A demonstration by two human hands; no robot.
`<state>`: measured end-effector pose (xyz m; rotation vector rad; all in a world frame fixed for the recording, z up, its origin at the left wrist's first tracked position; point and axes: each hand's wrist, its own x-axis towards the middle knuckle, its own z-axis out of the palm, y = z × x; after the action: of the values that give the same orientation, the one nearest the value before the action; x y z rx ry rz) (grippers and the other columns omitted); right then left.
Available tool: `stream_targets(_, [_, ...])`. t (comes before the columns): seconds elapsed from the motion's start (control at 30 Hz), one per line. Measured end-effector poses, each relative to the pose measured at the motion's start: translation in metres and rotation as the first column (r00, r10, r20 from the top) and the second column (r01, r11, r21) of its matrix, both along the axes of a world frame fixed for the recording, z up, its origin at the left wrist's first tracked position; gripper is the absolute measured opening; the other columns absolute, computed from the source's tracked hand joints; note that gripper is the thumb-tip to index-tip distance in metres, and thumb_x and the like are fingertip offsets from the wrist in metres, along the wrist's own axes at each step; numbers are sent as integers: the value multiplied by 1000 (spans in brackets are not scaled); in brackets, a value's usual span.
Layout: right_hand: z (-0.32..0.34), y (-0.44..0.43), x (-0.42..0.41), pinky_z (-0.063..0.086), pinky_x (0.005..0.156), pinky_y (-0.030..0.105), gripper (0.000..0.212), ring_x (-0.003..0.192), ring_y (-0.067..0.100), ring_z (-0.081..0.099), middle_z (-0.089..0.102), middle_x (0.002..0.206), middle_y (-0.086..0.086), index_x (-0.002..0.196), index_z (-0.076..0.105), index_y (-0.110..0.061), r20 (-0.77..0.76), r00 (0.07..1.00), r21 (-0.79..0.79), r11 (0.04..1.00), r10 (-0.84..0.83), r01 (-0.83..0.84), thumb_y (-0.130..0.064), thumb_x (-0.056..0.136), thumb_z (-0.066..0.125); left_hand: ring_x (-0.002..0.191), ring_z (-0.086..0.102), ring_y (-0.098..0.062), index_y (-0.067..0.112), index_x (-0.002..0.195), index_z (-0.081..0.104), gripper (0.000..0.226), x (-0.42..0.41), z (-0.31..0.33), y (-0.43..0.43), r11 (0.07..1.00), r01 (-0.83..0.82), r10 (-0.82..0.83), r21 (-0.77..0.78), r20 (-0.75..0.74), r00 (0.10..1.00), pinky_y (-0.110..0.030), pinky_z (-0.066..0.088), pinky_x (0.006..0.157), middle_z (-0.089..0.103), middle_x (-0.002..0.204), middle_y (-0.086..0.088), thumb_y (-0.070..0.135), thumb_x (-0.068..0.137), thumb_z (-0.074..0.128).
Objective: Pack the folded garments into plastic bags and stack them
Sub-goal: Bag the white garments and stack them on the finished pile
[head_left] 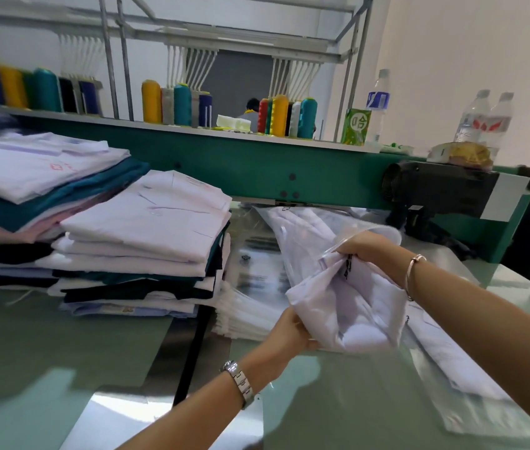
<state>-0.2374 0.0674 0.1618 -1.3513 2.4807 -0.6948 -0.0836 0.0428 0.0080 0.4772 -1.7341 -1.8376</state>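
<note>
Item in hand: one white folded garment (351, 306), partly sheathed in a clear plastic bag (309, 235), raised just above the worktop (62, 352). Left hand (289, 329): clamped on the garment's near lower corner, fingers curled under the cloth. Right hand (364, 248): clamped on the upper edge, pinching cloth and what looks like bag film together; bracelet on that wrist, watch on the left. Beyond the left hand: a flat pile of empty bags (244, 306) lying on the worktop. Further out to the left of that hand: a tall stack of folded garments (146, 241), white, teal and dark, not yet bagged. Under and to the right of the right forearm: a bagged garment (445, 362) lying flat. Step judged: insertion, garment only partway into its bag. Next move calls for keeping the bag mouth open while the cloth slides fully in without losing its fold, then laying the pack on the bagged one.
</note>
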Motion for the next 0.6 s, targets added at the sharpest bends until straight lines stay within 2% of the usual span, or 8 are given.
stream_targets(0.07, [-2, -3, 1, 39, 54, 17, 22, 67, 17, 45, 51, 77, 9, 69, 53, -11, 222, 975, -146, 989, 29, 4, -4, 90, 57, 91, 63, -21, 0, 115, 61, 29, 6, -1, -2, 999, -3, 2, 47, 22, 1000, -45, 55, 90, 65, 104, -14, -13, 95, 45])
stream_targets(0.17, [-5, -14, 3, 43, 73, 31, 15, 74, 21, 46, 49, 84, 9, 82, 55, -5, 557, 822, -234, 972, 114, 24, -2, 95, 47, 103, 63, -31, -4, 119, 58, 26, 9, 2, -4, 989, -1, -1, 147, 13, 1000, -47, 53, 94, 64, 113, -18, -2, 102, 39])
stream_targets(0.27, [-11, -28, 2, 46, 65, 25, 11, 78, 17, 53, 56, 82, 4, 81, 59, -14, 418, 908, -164, 986, 29, 44, -12, 92, 56, 109, 66, -29, -2, 123, 57, 31, 11, 3, -6, 964, 22, -17, 266, -22, 1000, -43, 56, 90, 67, 120, -18, -2, 102, 34])
stream_targets(0.33, [-16, -37, 1, 46, 60, 23, 11, 81, 18, 53, 59, 89, 5, 80, 60, -15, 414, 910, -179, 981, 0, 81, -11, 90, 58, 107, 68, -26, -5, 123, 55, 32, 12, 1, -8, 954, 13, -13, 300, -2, 1000, -39, 58, 85, 66, 120, -21, -6, 100, 33])
stream_targets(0.37, [-19, -43, 1, 47, 63, 25, 5, 86, 18, 53, 60, 98, 9, 88, 63, -13, 429, 904, -176, 980, -5, 89, -10, 91, 59, 105, 69, -25, -6, 123, 55, 32, 13, 0, -9, 949, 13, -15, 315, 4, 1000, -36, 59, 82, 66, 119, -22, -7, 99, 34])
stream_targets(0.47, [-21, -54, 7, 46, 80, 28, 33, 101, 24, 57, 60, 126, 18, 122, 61, -1, 361, 926, -129, 977, -111, 167, -14, 92, 59, 93, 73, -22, -6, 121, 55, 27, 21, -2, -10, 936, 23, -24, 350, -1, 1000, -34, 59, 81, 71, 110, -20, -4, 100, 37])
stream_targets(0.53, [-23, -59, 12, 42, 93, 29, 38, 122, 28, 53, 55, 136, 17, 130, 55, 1, 213, 967, -47, 987, -139, 152, -17, 97, 53, 93, 73, -22, -3, 116, 58, 25, 28, -4, -13, 927, 14, -12, 374, -6, 1000, -35, 59, 84, 72, 106, -18, -3, 100, 39])
stream_targets(0.6, [-23, -63, 16, 40, 98, 27, 40, 129, 29, 47, 52, 139, 16, 133, 52, 0, 142, 980, 21, 991, -136, 135, -20, 99, 47, 97, 72, -24, -3, 119, 57, 26, 31, -6, -18, 920, -11, 14, 392, -6, 1000, -35, 59, 82, 71, 110, -19, -3, 100, 39])
